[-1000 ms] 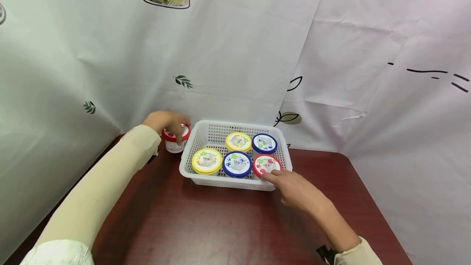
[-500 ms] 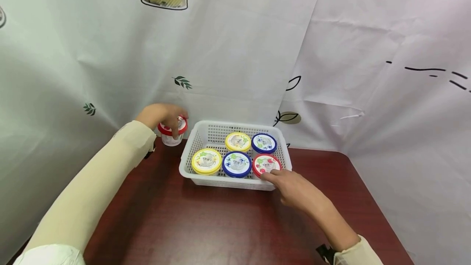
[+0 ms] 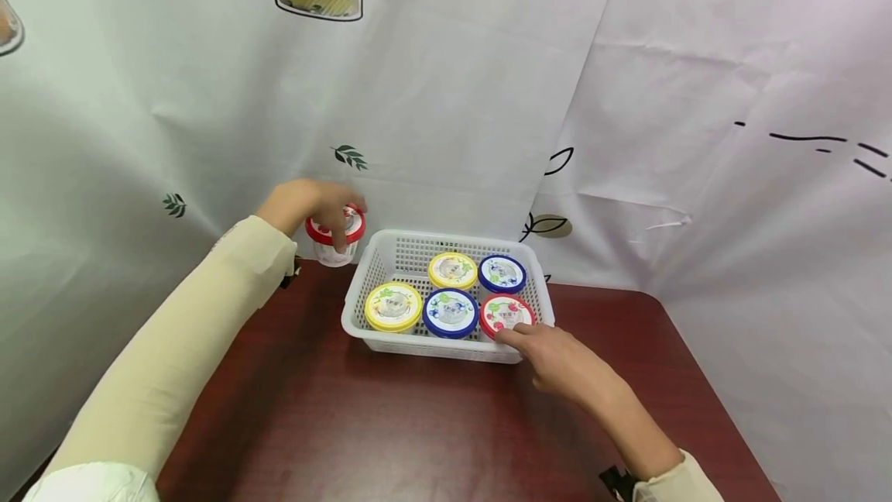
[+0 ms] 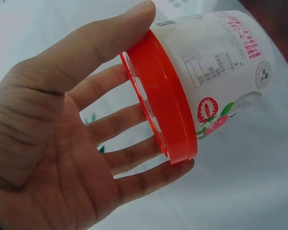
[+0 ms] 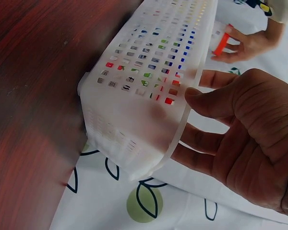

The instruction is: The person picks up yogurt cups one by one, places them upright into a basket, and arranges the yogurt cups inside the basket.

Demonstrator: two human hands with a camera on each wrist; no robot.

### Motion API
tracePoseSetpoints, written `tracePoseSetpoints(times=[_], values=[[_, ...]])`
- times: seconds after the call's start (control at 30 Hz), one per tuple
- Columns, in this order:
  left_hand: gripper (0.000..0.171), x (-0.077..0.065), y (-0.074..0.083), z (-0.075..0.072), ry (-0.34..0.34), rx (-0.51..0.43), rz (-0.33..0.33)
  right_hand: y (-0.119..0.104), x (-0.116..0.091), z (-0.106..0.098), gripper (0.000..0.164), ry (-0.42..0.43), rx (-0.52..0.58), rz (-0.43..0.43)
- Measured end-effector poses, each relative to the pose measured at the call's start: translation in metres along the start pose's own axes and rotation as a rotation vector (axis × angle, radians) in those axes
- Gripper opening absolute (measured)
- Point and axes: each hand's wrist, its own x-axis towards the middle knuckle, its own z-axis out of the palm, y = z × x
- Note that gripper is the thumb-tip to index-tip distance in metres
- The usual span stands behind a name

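My left hand [image 3: 307, 204] holds a clear plastic cup [image 4: 221, 62] by its red lid [image 4: 165, 96], left of the white basket. Strawberries and printed text mark the cup's side. In the left wrist view the thumb presses one side of the lid and the fingertips the other. At the basket's front right corner, my right hand [image 3: 564, 359] pinches the rim of the white basket [image 5: 129, 110], thumb outside and fingers inside. Beside those fingers, in the head view, sits a red-lidded cup [image 3: 507, 314] standing in the basket.
Two yellow-lidded cups, one front [image 3: 393, 306] and one back [image 3: 453, 270], share the basket with two blue-lidded cups, front [image 3: 451, 312] and back [image 3: 502, 274]. The basket stands on a dark red table [image 3: 432, 424], close to a white printed curtain [image 3: 453, 99].
My left hand has raised the red-lidded cup upward beside the basket. The right hand keeps its place on the rim, and the basket has not visibly moved.
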Motion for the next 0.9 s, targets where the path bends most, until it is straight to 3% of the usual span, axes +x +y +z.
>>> tracePoseSetpoints(times=[0.2,0.4,0.57,0.9], values=[[0.098,-0.005,0.011,-0.006,0.032,-0.015,0.01,0.0,0.0,0.0,0.06,0.001,-0.005,-0.005],[0.093,-0.001,0.026,-0.002,0.087,-0.047,0.135,0.0,0.0,0.001,0.061,0.0,-0.002,-0.006],[0.09,0.005,0.032,0.004,0.117,-0.047,0.193,0.0,0.001,0.002,0.06,-0.003,0.001,0.0],[0.091,0.023,0.039,0.027,0.125,-0.099,0.214,-0.003,0.002,-0.001,0.058,-0.02,0.002,0.017]])
